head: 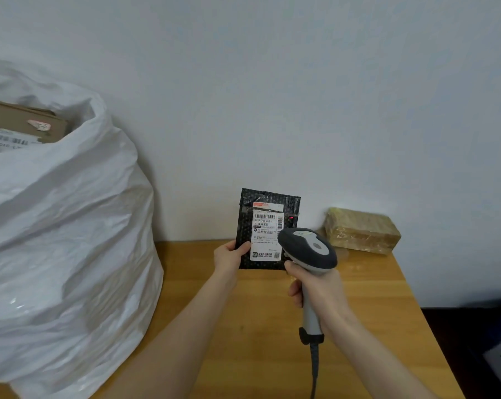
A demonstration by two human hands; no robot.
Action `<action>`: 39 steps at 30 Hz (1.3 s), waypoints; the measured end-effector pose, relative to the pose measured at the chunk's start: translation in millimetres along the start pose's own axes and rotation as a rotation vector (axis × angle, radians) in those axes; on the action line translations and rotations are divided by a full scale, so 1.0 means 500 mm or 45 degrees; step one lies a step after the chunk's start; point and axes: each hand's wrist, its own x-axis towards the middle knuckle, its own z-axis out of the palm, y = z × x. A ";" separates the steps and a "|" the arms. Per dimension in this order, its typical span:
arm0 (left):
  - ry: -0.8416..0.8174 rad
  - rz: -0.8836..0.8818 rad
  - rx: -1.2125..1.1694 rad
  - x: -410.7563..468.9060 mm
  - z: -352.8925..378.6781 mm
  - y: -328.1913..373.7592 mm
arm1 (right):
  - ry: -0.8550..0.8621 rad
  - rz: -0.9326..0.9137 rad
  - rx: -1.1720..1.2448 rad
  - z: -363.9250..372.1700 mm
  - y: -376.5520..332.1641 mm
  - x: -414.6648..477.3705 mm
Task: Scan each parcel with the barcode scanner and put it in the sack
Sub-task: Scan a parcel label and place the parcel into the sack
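Observation:
My left hand pinches the lower left corner of a black bubble-mailer parcel and holds it upright above the wooden table, white shipping label facing me. My right hand grips the handle of a grey and black barcode scanner, whose head points at the label from just right of the parcel. A small red light spot shows on the parcel's right edge. The big white sack stands at the left, its mouth open upward.
Inside the sack's mouth lies a cardboard box with a label. A tan tape-wrapped parcel rests on the table's back right corner against the white wall. The scanner's cable hangs down toward me. Dark floor lies beyond the table's right edge.

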 end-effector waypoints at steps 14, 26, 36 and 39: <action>0.048 -0.026 0.025 -0.004 -0.002 -0.014 | -0.051 -0.008 -0.033 -0.012 0.003 -0.019; 0.062 0.149 0.043 -0.029 -0.029 0.105 | -0.156 -0.183 0.027 0.022 -0.075 0.030; 0.563 0.955 0.241 -0.161 -0.313 0.576 | -0.623 -0.470 0.185 0.377 -0.323 0.002; 0.848 1.071 0.359 -0.194 -0.459 0.684 | -0.728 -0.499 0.189 0.482 -0.368 -0.031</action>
